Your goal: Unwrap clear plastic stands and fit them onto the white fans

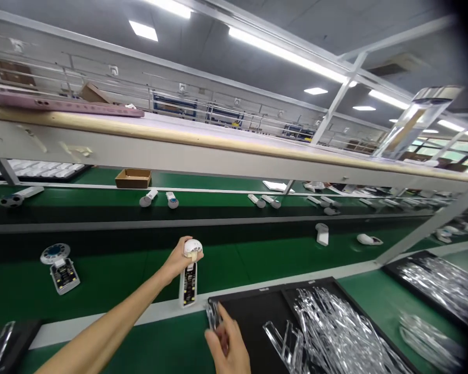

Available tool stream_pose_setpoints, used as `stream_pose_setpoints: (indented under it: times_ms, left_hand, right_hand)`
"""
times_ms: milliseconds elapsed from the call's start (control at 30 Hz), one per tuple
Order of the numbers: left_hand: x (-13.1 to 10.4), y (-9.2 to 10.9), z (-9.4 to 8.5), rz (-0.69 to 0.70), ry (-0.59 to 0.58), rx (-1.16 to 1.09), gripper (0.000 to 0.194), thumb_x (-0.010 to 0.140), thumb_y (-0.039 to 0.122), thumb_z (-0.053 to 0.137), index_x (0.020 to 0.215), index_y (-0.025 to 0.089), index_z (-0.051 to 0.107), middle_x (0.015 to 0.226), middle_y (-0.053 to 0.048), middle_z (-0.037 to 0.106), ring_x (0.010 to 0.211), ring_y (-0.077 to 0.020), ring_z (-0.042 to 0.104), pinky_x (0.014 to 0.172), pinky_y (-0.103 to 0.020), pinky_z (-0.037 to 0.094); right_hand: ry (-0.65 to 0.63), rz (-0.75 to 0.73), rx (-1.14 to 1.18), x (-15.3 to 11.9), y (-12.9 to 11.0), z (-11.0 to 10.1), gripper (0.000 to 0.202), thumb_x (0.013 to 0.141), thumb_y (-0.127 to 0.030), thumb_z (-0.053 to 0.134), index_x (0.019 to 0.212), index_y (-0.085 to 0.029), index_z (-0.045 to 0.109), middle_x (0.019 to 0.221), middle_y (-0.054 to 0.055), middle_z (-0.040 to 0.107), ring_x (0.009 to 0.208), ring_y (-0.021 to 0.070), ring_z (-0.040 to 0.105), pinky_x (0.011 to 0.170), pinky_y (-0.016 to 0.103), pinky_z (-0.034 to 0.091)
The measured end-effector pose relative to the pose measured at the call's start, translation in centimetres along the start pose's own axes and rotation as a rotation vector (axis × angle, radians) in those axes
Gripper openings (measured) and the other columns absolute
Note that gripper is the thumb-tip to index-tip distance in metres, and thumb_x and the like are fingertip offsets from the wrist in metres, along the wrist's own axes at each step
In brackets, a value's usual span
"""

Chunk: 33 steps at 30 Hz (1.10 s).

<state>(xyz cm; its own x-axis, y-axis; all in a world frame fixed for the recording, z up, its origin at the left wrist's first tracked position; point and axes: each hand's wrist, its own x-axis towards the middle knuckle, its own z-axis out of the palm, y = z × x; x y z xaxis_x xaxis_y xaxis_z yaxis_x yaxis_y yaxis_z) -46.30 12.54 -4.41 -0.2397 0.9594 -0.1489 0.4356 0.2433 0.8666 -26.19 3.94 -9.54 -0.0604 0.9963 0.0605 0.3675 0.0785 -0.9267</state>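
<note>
My left hand (182,258) is closed around the white round head of a handheld device (189,285). Its open handle hangs down toward me and shows a dark circuit board with yellow spots. My right hand (228,340) is lower and slightly to the right, thumb and fingers pinched on a shiny, glossy frame-like strip (211,313). That strip is somewhat blurred, at the left corner of a black tray (249,317). Many similar shiny strips (335,327) are heaped in the tray's right section, with a few loose ones left of the heap.
Another opened white device (64,275) lies on the green conveyor belt (234,259) at left. Further white devices (322,235) rest on the belts behind. A brown cardboard box (133,178) stands farther back. A long shelf (218,150) and a slanted post (425,228) cross the view.
</note>
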Motion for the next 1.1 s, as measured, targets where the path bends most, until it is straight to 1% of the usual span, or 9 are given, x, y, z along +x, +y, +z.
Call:
stream_pose_setpoints:
  times_ms: [133, 300, 433, 500, 600, 767, 900, 1000, 1100]
  left_hand:
    - [-5.4, 2.4, -1.7, -0.038, 0.03, -0.453, 0.068, 0.07, 0.053, 0.063, 0.126, 0.02, 0.043, 0.11, -0.009, 0.061, 0.094, -0.0207, 0.059, 0.075, -0.026, 0.045]
    - [-9.1, 3.9, -1.6, -0.114, 0.096, -0.563, 0.058, 0.065, 0.054, 0.068, 0.109, 0.019, 0.057, 0.099, -0.008, 0.063, 0.083, -0.0207, 0.059, 0.065, -0.026, 0.044]
    - [-9.7, 4.3, -1.6, -0.198, 0.129, -0.658, 0.06, 0.06, 0.054, 0.071, 0.105, 0.017, 0.057, 0.091, -0.008, 0.064, 0.078, -0.0202, 0.06, 0.063, -0.027, 0.044]
    - [-10.1, 4.3, -1.3, -0.201, 0.129, -0.702, 0.061, 0.06, 0.053, 0.072, 0.107, 0.017, 0.056, 0.095, -0.008, 0.064, 0.081, -0.0205, 0.06, 0.067, -0.029, 0.046]
    - [-11.2, 3.6, -0.2, -0.13, 0.083, -0.83, 0.062, 0.065, 0.051, 0.071, 0.115, 0.019, 0.053, 0.112, -0.01, 0.062, 0.096, -0.0222, 0.06, 0.08, -0.031, 0.046]
    - [-13.5, 2.2, 2.5, -0.294, -0.112, -0.869, 0.063, 0.062, 0.056, 0.071, 0.108, 0.015, 0.061, 0.105, -0.013, 0.067, 0.102, -0.0287, 0.06, 0.083, -0.036, 0.048]
    - [-14.9, 2.2, 3.0, -0.192, 0.034, -0.76, 0.057, 0.062, 0.054, 0.073, 0.104, 0.017, 0.063, 0.11, -0.01, 0.067, 0.107, -0.0289, 0.059, 0.088, -0.035, 0.047]
    - [-14.9, 1.8, 3.0, -0.107, 0.126, -0.743, 0.057, 0.052, 0.054, 0.078, 0.096, 0.02, 0.066, 0.103, -0.008, 0.07, 0.103, -0.0308, 0.061, 0.085, -0.037, 0.051]
    - [-14.6, 0.8, 4.0, -0.065, 0.165, -0.692, 0.053, 0.045, 0.058, 0.077, 0.082, 0.022, 0.067, 0.081, -0.006, 0.072, 0.09, -0.0337, 0.065, 0.079, -0.043, 0.054]
  right_hand:
    - [0.02, -0.229, -0.176, 0.8, -3.6, 2.5, 0.049, 0.086, -0.055, 0.046, 0.126, -0.028, 0.055, 0.094, 0.007, 0.053, 0.085, 0.0232, 0.058, 0.066, 0.032, 0.05]
    - [0.071, -0.425, -0.359, -0.5, -4.7, 3.7, 0.05, 0.09, -0.05, 0.042, 0.135, -0.029, 0.045, 0.091, 0.008, 0.051, 0.083, 0.0253, 0.056, 0.065, 0.038, 0.051]
    - [0.074, -0.434, -0.48, -1.7, -3.3, 3.2, 0.054, 0.091, -0.047, 0.04, 0.143, -0.035, 0.03, 0.1, 0.011, 0.055, 0.085, 0.0277, 0.058, 0.067, 0.043, 0.052]
    - [0.0, -0.399, -0.459, -1.9, -3.1, 2.3, 0.056, 0.093, -0.045, 0.038, 0.145, -0.038, 0.02, 0.107, 0.01, 0.056, 0.089, 0.0272, 0.059, 0.067, 0.04, 0.053]
    - [-0.137, -0.322, -0.353, -2.0, -3.5, 0.6, 0.055, 0.096, -0.041, 0.032, 0.146, -0.04, 0.009, 0.099, 0.005, 0.059, 0.083, 0.0211, 0.062, 0.064, 0.033, 0.054]
    - [-0.107, -0.382, -0.394, -3.2, -4.5, -0.9, 0.052, 0.09, -0.038, 0.047, 0.14, -0.04, 0.033, 0.099, 0.004, 0.059, 0.086, 0.0229, 0.06, 0.075, 0.039, 0.053]
    - [0.001, -0.271, -0.16, -4.7, -5.2, -0.8, 0.048, 0.082, -0.034, 0.058, 0.129, -0.031, 0.048, 0.106, 0.003, 0.061, 0.095, 0.0214, 0.059, 0.081, 0.032, 0.051]
    - [0.1, -0.105, 0.144, -4.7, -5.8, -0.3, 0.027, 0.089, -0.037, 0.044, 0.105, -0.024, 0.062, 0.096, 0.003, 0.064, 0.087, 0.0175, 0.061, 0.075, 0.026, 0.05]
    - [0.185, 0.09, 0.304, -3.6, -5.9, 0.5, 0.046, 0.093, -0.045, 0.029, 0.079, -0.019, 0.064, 0.075, 0.003, 0.064, 0.072, 0.0159, 0.06, 0.064, 0.024, 0.047]
